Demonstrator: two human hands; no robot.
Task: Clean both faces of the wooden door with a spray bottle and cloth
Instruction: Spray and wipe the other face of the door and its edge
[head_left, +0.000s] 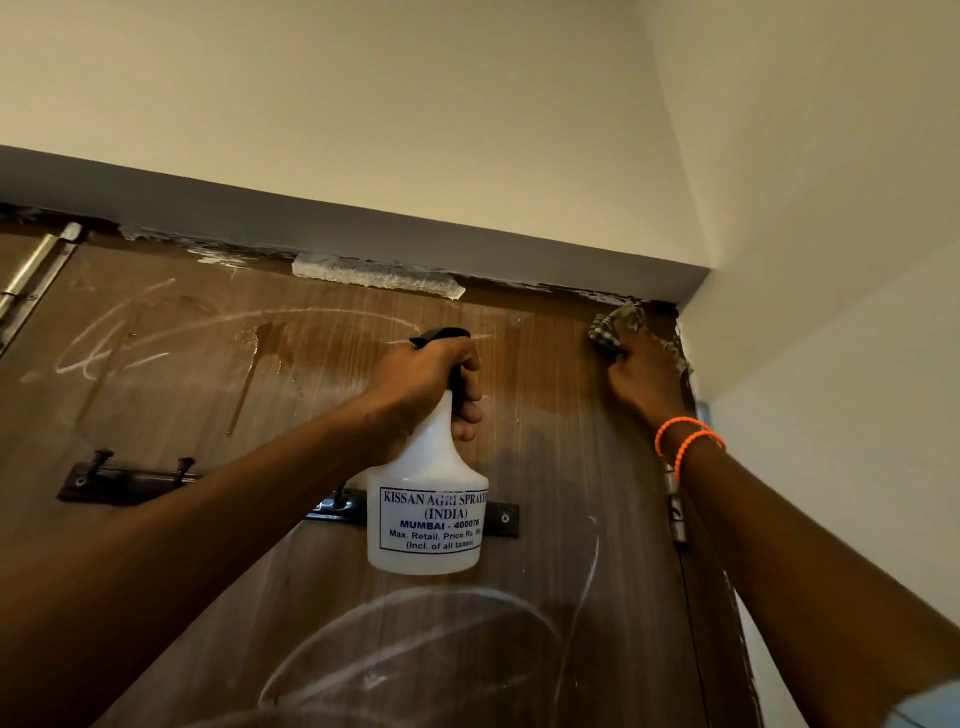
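Observation:
The brown wooden door (218, 405) fills the lower view, marked with white chalk-like scribbles and wet streaks running down near its top. My left hand (431, 382) grips the neck of a white spray bottle (428, 509) with a black trigger head, held upright in front of the door's middle. My right hand (641, 376) presses a bunched checked cloth (615, 330) against the door's top right corner, by the frame. Two orange bands circle my right wrist.
A grey door frame (363, 228) runs along the top, with a strip of white tape (376, 275). A dark hook rail (124, 480) is screwed across the door. A metal hinge (675, 512) sits at the right edge, a metal door closer arm (36, 275) at top left. The cream wall (831, 364) stands close on the right.

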